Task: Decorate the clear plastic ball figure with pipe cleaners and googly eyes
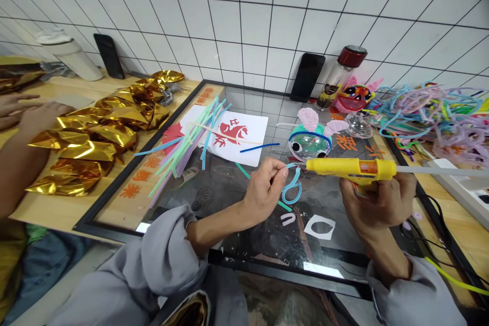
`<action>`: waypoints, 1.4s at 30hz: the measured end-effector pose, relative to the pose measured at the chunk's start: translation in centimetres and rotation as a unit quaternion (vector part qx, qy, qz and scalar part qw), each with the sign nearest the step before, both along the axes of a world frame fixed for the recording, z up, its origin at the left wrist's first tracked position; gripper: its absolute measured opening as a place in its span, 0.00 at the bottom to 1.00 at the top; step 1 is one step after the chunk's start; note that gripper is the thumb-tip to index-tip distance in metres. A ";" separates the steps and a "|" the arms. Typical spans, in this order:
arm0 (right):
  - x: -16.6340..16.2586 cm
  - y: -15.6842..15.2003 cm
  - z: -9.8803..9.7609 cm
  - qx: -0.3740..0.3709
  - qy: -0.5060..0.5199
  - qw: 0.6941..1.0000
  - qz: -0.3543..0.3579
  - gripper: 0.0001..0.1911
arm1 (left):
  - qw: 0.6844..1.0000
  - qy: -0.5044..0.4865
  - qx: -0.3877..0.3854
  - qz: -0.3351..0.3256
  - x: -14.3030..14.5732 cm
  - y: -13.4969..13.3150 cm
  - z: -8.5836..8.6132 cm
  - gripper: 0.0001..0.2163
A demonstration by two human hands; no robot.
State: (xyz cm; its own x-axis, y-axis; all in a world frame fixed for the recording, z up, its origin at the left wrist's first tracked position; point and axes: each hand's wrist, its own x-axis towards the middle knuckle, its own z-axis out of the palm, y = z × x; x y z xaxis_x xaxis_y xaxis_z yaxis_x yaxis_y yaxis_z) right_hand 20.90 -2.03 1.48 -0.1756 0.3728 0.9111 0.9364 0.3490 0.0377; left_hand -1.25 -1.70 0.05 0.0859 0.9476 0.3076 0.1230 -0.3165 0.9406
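My left hand (pixel 264 188) pinches one end of a light blue pipe cleaner (pixel 292 194), whose lower part curls into a loop. In my right hand (pixel 376 204) is a yellow hot glue gun (pixel 351 169), with a long glue stick (pixel 439 170) sticking out of its back. The gun's nozzle points left and is right at the pinched end; whether they touch I cannot tell. Just behind the nozzle sits a clear round animal head (pixel 310 142) with pink ears, googly eyes and a blue band. A white paper piece with an oval hole (pixel 320 227) lies below.
Several pastel pipe cleaners (pixel 187 145) lie over white paper with a red cutout (pixel 244 135). A tangled heap of pipe cleaners (pixel 431 117), a glass bottle (pixel 340 79) and a phone (pixel 307 76) stand behind. Gold foil (pixel 110 127) and another person's hands (pixel 38 112) are at left. Black cables (pixel 439 234) run right.
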 end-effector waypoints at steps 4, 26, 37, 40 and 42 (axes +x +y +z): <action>0.0 -0.1 0.2 -0.003 -0.003 1.000 0.023 0.13 | 1.000 -0.002 -0.004 -0.003 0.0 0.0 0.1 0.08; 0.5 0.7 -0.3 0.071 -0.042 0.997 0.004 0.12 | 1.000 -0.005 0.025 0.005 0.0 0.0 0.1 0.07; 0.2 0.6 0.0 0.062 -0.030 0.998 0.008 0.14 | 1.000 -0.011 0.026 0.006 -0.1 0.0 0.2 0.07; 0.3 0.6 0.0 0.069 -0.036 0.997 0.020 0.14 | 0.999 -0.014 0.028 0.006 -0.1 0.0 0.2 0.06; 0.4 0.6 -0.1 0.068 -0.039 0.997 0.013 0.14 | 0.999 -0.015 0.029 0.008 -0.1 0.0 0.2 0.07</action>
